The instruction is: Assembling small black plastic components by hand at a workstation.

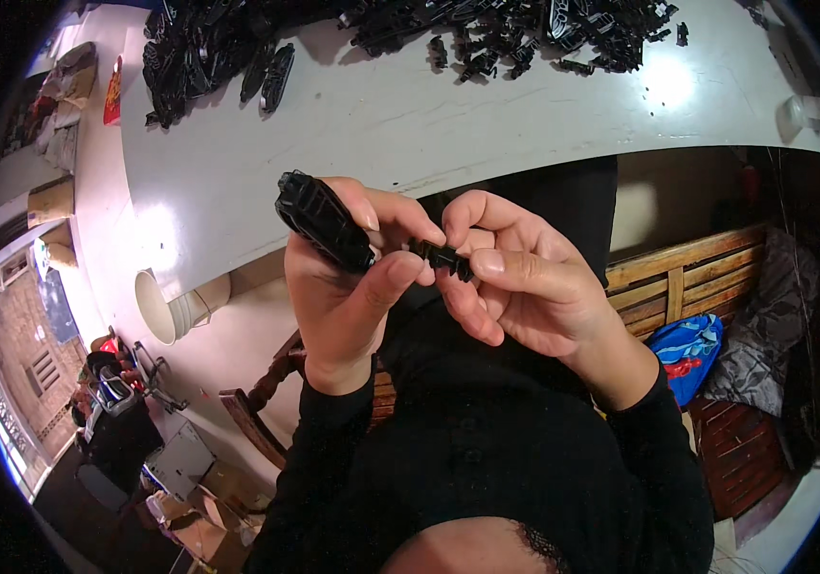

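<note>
My left hand [348,277] is closed around a long black plastic part [322,218] with a ribbed, hollow shape. Its far end sticks out past my fingers to the upper left. Between the fingertips of both hands sits a small black plastic clip-like piece [443,258]. My right hand [534,273] pinches that piece at its right end, while the left thumb and forefinger touch its left end. Both hands are held up in front of my chest, just short of the table's near edge. Fingers hide the lower end of the long part.
On the white table [353,124], a pile of long black parts [195,67] lies at the far left. Smaller black pieces [525,43] are heaped at the far middle and right. A wooden bench [687,282] holds a blue bag [686,354]. A white bucket [169,308] is at left.
</note>
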